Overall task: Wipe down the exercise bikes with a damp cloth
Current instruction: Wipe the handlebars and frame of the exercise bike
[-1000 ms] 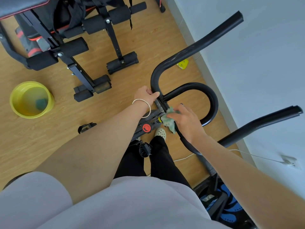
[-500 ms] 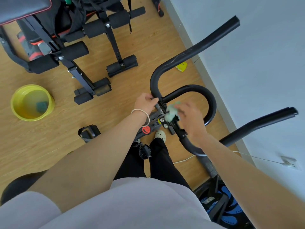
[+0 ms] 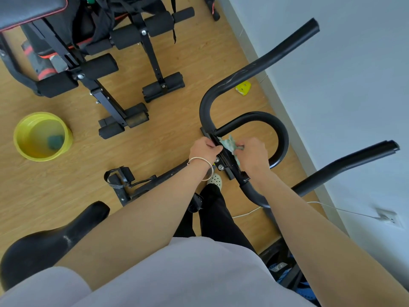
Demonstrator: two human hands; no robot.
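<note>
Two grips on the handlebar [image 3: 205,103]: left hand [image 3: 203,149] clasps it, right hand [image 3: 252,156] pinches the cloth [image 3: 229,144], wiping mid-bar; next, probably slide outward.

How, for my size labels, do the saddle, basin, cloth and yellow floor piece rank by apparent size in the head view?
1. saddle, though it is nearest the camera.
2. basin.
3. cloth and yellow floor piece: both small. The cloth is bunched in the right hand, so unranked.
</note>
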